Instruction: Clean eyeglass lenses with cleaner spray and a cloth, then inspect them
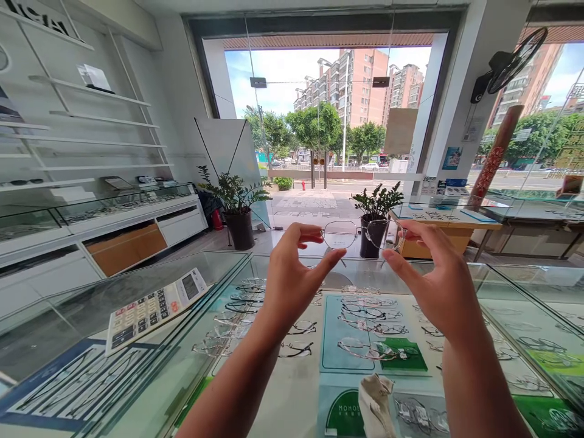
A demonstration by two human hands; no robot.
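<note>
A pair of thin metal-framed eyeglasses [340, 235] is held up in front of me, above the glass display counter. The fingers of my left hand [294, 274] pinch its left side, with the thumb under the lens. At the other side, my right hand [440, 277] grips the frame between thumb and fingers. Beneath my hands, rows of eyeglasses [365, 313] lie inside the counter on pale blue and green boards. A crumpled beige cloth [376, 401] rests nearer to me, between my forearms.
A large calculator [157, 307] sits on the counter at left, beside a dark blue tray [27, 401] of glasses. Beyond the counter stand two potted plants [239, 228], one each side of the glass door. White display cabinets [132, 237] line the left wall.
</note>
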